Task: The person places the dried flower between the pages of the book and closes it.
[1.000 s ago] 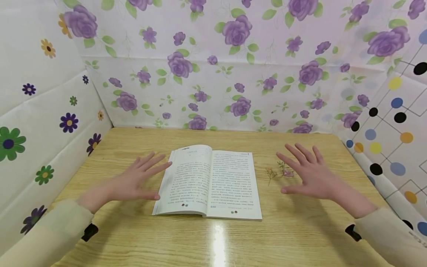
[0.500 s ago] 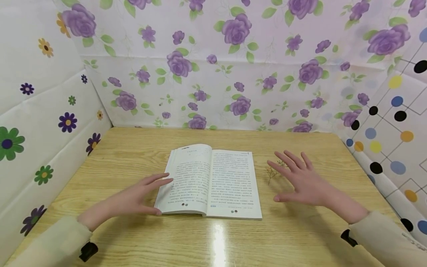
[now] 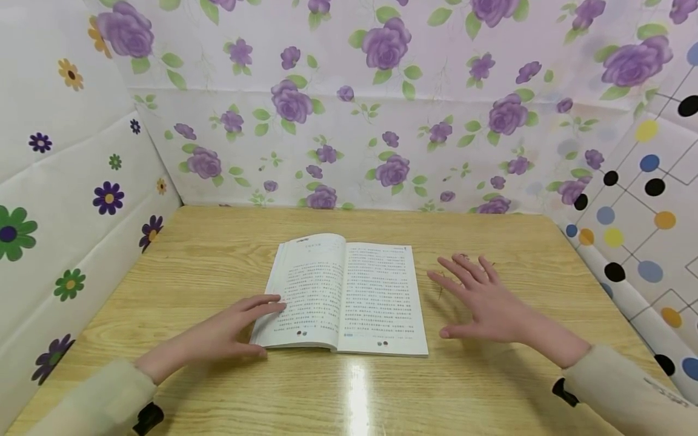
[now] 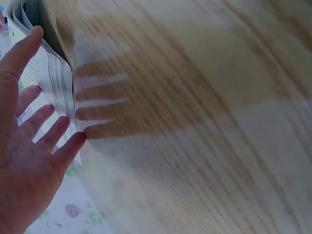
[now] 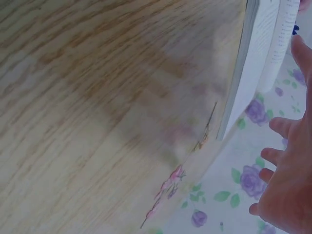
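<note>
Ok, L fingers (image 3: 260, 310) nr bk (image 3: 376, 297).

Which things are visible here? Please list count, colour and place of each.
book: one, white pages, open on the table
flower sprigs: at least two, pink and brown, right of the book
table: one, light brown, under the book
patterned sheets: three, pale with coloured prints, behind and beside the table
sleeves: two, cream, lower left and right
wrist pieces: two, black, at the sleeves
left grip: one, bare hand, at the book's left edge
right grip: one, bare hand, right of the book
</note>
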`<state>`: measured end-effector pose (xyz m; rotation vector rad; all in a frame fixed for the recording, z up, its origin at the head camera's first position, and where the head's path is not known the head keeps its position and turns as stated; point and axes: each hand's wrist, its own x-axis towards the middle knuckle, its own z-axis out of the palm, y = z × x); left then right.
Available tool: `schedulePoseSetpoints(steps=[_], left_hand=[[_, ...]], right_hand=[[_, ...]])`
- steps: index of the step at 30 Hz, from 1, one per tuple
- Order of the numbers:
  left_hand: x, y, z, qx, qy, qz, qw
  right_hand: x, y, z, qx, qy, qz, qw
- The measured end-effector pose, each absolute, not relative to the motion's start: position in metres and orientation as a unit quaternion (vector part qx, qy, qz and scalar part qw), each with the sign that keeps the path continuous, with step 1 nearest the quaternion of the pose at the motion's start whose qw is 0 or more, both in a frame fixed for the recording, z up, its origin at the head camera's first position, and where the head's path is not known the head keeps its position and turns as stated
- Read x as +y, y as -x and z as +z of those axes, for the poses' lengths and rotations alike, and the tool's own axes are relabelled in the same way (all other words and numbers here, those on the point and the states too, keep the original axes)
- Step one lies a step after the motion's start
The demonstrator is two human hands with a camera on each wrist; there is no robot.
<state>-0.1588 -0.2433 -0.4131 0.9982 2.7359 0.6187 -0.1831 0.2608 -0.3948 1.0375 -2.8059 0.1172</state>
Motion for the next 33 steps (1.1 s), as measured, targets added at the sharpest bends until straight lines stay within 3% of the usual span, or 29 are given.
schedulePoseSetpoints(steps=[10,33], left_hand=[[-0.242,0.160,-0.418,0.922,-0.341,0.176,0.053],[-0.235,0.159,-0.413,0.934,-0.308,0.171,0.064]], right_hand=[[0.264,0.189,-0.404,-0.935,-0.343,0.026,0.088],[0.264,0.199,-0.424,-0.957,-0.277,0.047,0.073]])
